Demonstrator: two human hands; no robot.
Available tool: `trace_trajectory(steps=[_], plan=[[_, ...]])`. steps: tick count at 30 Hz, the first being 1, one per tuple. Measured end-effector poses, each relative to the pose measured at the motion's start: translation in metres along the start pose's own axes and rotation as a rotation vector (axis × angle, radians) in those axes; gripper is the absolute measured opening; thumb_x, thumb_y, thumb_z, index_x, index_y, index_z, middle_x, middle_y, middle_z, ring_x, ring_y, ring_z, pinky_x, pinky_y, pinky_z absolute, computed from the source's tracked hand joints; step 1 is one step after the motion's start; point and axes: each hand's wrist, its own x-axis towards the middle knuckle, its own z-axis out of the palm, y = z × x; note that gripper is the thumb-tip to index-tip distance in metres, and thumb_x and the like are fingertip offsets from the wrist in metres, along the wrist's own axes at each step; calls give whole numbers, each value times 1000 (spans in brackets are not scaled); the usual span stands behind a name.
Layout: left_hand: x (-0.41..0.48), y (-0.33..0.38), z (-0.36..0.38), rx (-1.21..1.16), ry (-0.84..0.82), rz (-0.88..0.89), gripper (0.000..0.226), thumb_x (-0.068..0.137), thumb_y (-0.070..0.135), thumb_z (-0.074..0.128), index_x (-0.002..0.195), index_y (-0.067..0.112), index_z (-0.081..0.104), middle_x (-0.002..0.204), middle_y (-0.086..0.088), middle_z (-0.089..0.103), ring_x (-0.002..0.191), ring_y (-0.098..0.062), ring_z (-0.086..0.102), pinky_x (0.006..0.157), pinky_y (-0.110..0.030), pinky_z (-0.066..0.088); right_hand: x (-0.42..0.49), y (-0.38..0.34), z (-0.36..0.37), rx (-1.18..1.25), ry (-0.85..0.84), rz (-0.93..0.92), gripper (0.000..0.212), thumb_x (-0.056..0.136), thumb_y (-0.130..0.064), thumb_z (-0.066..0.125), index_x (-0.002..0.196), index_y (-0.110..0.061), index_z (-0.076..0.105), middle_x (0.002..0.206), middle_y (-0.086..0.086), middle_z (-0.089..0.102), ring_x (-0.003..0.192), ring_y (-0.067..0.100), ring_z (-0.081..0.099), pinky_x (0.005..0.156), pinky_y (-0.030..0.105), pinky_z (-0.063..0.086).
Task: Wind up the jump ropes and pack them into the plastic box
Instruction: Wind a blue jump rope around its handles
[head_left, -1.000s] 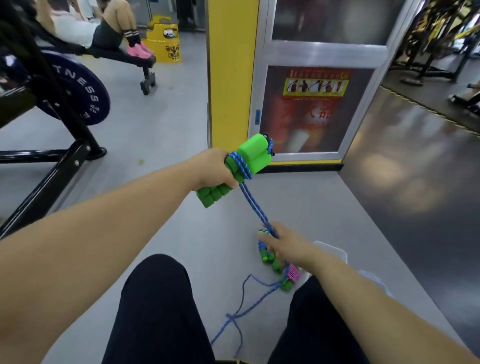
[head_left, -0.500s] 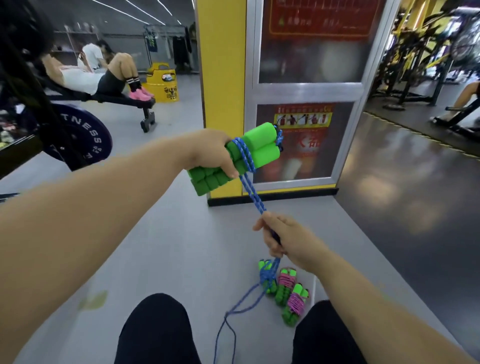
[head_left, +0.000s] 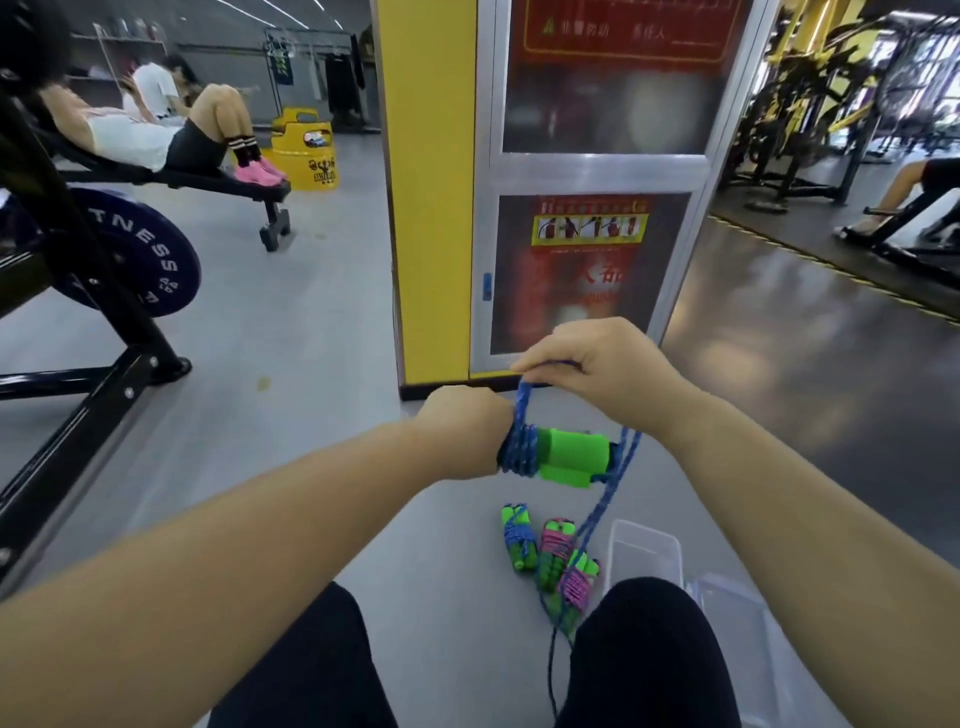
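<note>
Blue jump rope (head_left: 521, 415) rises from a tight coil on the paired green handles (head_left: 571, 457) to the right hand (head_left: 597, 364). Its fingers (head_left: 530, 370) pinch the strand just above the coil, probably to keep it taut so the next turn lies snug against those already wound. The left hand (head_left: 462, 431) is clenched round the hidden end of the handles, right below the right fingers and touching the coil, so both handles stay together as one spool. Slack rope drops from the handles' free end, under the right wrist, down to the floor (head_left: 311, 364) between the knees — a fair length is unwound, so I judge the winding about half done. On the floor below both sets of fingers lie three wound bundles (head_left: 556, 545), side by side. Just right of them stands the clear plastic box (head_left: 647, 545), presumably kept close for an easy drop. It looks empty as far as it shows — nothing is packed yet.
</note>
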Motion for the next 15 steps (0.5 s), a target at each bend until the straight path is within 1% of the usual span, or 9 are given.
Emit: trace_trajectory(steps=[1,3,5,7,9,10,12,14,15], plan=[[-3,0,-1,-77,-2,24,26,89,35,58,102,13,57,83,3,55,78,-21,53,62,-29,38,-4,5,1,94,-13,75,14,86,-22,65,96,-22,74,83,-23,63,80,-10,59,74,4,43],[-7,1,-7,-180,-9,105,29,84,40,65,100,17,57,71,9,42,74,-15,45,62,-27,35,-13,13,5,282,-117,255,11,86,-24,64,91,-27,74,88,-20,68,85,-11,61,77,2,43],[-11,1,-9,-251,0,185,27,81,40,68,94,21,54,69,11,41,74,-14,45,62,-26,33,-23,22,13,427,-234,400,10,86,-26,64,84,-32,72,86,-19,71,82,-9,62,75,5,45],[-14,-1,-7,-343,2,226,28,79,38,71,92,23,52,78,8,52,78,-15,49,65,-26,37,-34,30,21,594,-303,500,9,84,-25,64,82,-27,72,79,-15,73,75,-4,64,70,13,48],[-16,-4,-2,-391,-17,227,36,76,36,74,103,21,54,94,3,61,83,-14,50,69,-26,38,-43,34,27,699,-385,583,14,87,-21,58,80,-20,70,70,-13,72,67,-3,64,65,14,49],[-18,-4,0,-397,-29,220,43,76,35,74,111,22,52,101,2,63,84,-14,49,69,-26,37,-47,36,29,681,-430,597,17,89,-21,56,79,-19,70,67,-13,71,64,-4,63,63,12,49],[-19,-6,3,-330,-35,204,54,77,34,73,122,26,44,104,2,63,84,-16,51,66,-27,36,-50,38,33,588,-518,591,22,85,-34,56,76,-18,69,64,-10,67,58,0,57,59,13,45],[-19,-7,3,-130,5,209,53,83,33,65,128,32,37,93,1,62,74,-19,49,58,-28,34,-49,40,34,536,-578,583,28,82,-43,56,71,-20,68,59,-1,52,50,8,41,51,19,35],[-19,-8,2,-18,33,216,53,87,31,60,132,34,33,83,1,59,67,-19,46,52,-27,34,-48,42,34,539,-596,593,29,84,-42,55,68,-21,67,54,-2,44,47,9,32,48,20,28]])
